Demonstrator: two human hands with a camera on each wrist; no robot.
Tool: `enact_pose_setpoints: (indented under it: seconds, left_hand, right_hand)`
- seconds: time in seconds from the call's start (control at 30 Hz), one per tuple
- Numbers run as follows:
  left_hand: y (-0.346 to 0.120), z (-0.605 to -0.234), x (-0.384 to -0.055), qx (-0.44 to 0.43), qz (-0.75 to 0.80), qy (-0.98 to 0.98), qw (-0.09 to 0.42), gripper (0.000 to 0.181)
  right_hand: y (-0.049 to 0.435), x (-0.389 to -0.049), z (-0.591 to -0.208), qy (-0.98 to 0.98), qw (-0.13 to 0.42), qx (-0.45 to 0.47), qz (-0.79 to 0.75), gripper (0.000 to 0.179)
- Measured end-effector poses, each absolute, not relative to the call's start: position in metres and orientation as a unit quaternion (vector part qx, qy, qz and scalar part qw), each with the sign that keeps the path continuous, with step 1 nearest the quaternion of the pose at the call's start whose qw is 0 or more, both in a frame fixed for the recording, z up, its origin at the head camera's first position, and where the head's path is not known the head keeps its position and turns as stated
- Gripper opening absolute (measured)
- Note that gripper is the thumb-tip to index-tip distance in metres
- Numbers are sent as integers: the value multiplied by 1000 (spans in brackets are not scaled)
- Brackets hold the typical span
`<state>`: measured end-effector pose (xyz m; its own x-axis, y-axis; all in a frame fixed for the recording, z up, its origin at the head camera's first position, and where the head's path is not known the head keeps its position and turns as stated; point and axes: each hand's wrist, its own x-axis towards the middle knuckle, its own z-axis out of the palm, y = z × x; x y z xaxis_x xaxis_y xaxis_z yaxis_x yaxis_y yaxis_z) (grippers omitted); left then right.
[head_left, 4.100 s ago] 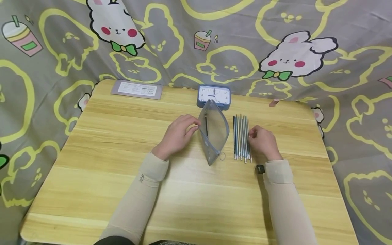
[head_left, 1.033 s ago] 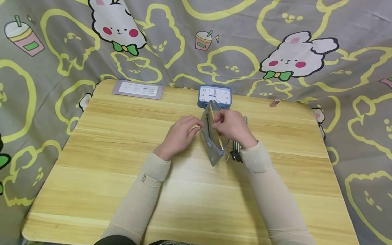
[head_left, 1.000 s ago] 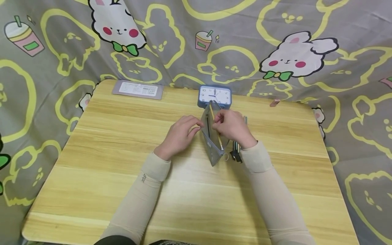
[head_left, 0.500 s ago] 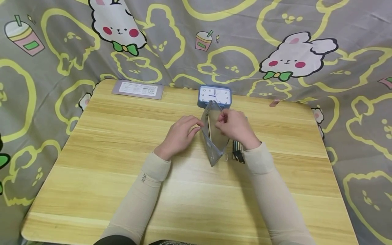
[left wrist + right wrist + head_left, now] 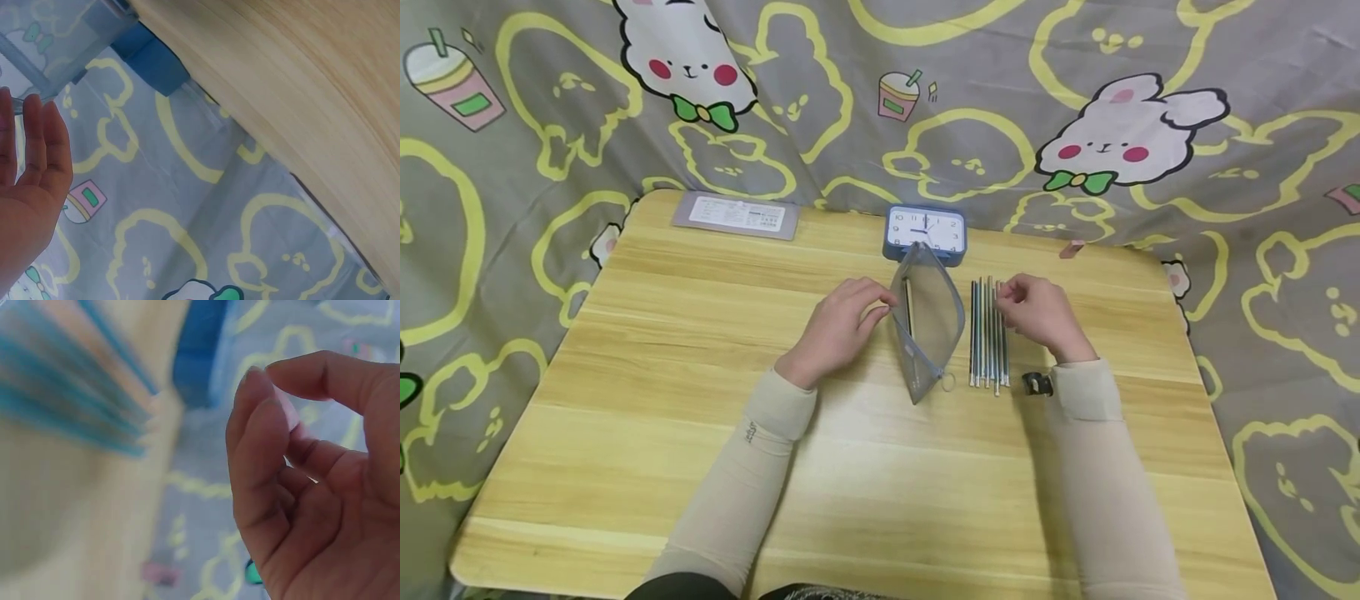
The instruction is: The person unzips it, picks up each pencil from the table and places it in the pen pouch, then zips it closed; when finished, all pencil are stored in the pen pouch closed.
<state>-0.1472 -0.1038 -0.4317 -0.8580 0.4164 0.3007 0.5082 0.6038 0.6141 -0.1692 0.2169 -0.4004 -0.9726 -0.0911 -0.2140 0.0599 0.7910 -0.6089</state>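
A grey see-through zip pouch [image 5: 936, 312] stands gaping in the middle of the table, pencils [image 5: 909, 308] inside along its left wall. My left hand [image 5: 835, 329] pinches the pouch's left edge between thumb and fingertips; its fingers also show at the left of the left wrist view. Right of the pouch, a row of several slim pencils [image 5: 987, 333] lies side by side. Over the right side of that row is my right hand [image 5: 1041, 312], fingers curled and thumb tip meeting the index finger. Nothing shows between those fingertips [image 5: 265, 412] in the right wrist view.
A blue clock [image 5: 925, 232] stands directly behind the pouch. At the table's back left lies a flat grey packet [image 5: 736, 217] with a white label, and a small pinkish piece [image 5: 1071, 248] sits at the back right. A patterned curtain [image 5: 820, 100] surrounds the table edge.
My right hand has let a yellow pencil go inside the pouch, beside the dark one, and moved right, back over the row. The left hand has kept its place at the pouch edge.
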Motion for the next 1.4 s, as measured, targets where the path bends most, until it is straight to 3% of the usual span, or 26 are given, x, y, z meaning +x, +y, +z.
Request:
enact_pose_setpoints:
  seconds: [0.67, 1.4]
  left_hand:
    - [-104, -432, -149, -257, -362, -893, 68, 13]
    - [-104, -431, -148, -251, -355, -899, 56, 13]
  right_hand:
    - [245, -176, -445, 957, 123, 24, -263, 22]
    - [229, -170, -446, 970, 142, 6, -195, 18]
